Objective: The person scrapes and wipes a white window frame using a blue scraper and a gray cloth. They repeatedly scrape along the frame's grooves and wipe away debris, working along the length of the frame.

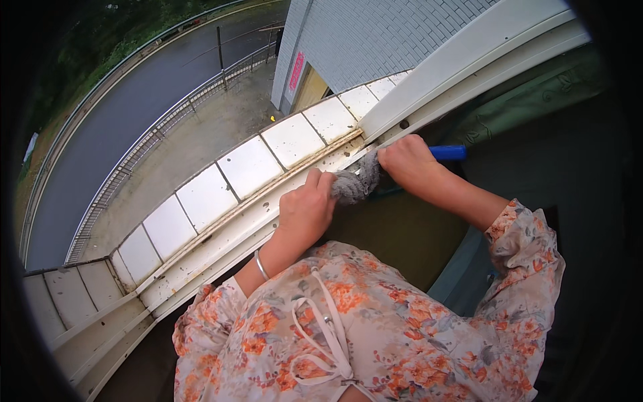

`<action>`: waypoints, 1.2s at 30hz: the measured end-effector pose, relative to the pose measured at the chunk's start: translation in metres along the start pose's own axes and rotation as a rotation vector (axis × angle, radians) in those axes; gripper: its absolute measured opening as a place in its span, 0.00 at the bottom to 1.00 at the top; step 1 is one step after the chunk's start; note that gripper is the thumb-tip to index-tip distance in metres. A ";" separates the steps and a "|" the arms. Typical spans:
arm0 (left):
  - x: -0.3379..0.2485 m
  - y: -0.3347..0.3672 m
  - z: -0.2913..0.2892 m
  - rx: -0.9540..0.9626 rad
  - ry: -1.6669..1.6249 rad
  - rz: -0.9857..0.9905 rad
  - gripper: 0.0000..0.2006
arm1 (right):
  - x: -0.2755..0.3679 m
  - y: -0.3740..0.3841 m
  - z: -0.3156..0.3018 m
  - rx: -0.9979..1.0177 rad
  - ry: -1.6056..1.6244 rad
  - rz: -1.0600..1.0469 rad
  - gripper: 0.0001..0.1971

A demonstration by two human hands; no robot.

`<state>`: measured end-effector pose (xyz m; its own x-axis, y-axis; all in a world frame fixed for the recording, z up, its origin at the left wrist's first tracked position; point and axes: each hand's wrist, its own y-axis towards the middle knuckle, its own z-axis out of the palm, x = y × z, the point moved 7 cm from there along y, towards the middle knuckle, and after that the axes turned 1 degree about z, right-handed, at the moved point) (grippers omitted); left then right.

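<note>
A grey rag (356, 182) is stretched and twisted between my two hands above the window sill. My left hand (305, 209), with a silver bangle at the wrist, is closed on the rag's left end. My right hand (410, 163) is closed at its other end. From behind the right fist sticks out a blue rod-like handle (449, 153); the fingers hide how it meets the rag. Below both hands runs the white window track (251, 224), spotted with dirt.
White-tiled outer ledge (248, 163) lies beyond the track, with a drop to a paved yard and road (137, 104). The white window frame (469, 63) rises at right. Green curtain fabric (536, 100) hangs inside, and a grey brick building (375, 40) stands outside.
</note>
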<state>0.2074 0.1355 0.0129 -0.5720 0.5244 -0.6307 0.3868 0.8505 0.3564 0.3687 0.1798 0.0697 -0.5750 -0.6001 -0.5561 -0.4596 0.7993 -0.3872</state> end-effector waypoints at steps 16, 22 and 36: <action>-0.002 -0.004 -0.001 -0.038 0.054 -0.072 0.19 | 0.023 0.061 -0.036 0.194 -0.078 -0.484 0.05; 0.000 -0.011 -0.006 -0.085 0.031 -0.112 0.22 | 0.022 0.062 -0.046 0.072 0.160 -0.505 0.07; 0.023 -0.069 -0.047 -0.296 -0.075 -0.298 0.23 | 0.051 0.073 -0.039 0.088 0.586 -0.479 0.10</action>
<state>0.1336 0.0913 0.0058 -0.5692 0.2584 -0.7805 -0.0187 0.9450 0.3265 0.2794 0.2059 0.0415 -0.6027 -0.7818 0.1597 -0.7080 0.4317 -0.5589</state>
